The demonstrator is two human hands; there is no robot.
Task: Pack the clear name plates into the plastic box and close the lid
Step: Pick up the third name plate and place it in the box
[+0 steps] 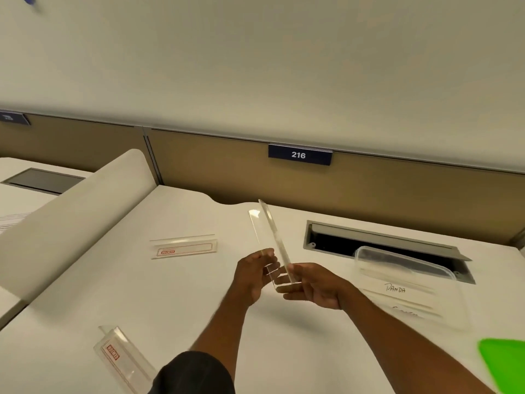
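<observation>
I hold one clear name plate above the white desk, its long side pointing away from me. My left hand grips its near end from the left, and my right hand pinches the same end from the right. A second clear name plate with a red-printed label lies flat further left. A third clear name plate with red print lies near the front left edge. The clear plastic box stands open to the right, with handwritten name plates inside. The green lid lies at the front right.
The white desk has an open cable hatch right behind the box. A beige divider panel slants along the left side. A tan partition with a blue sign reading 216 runs along the back.
</observation>
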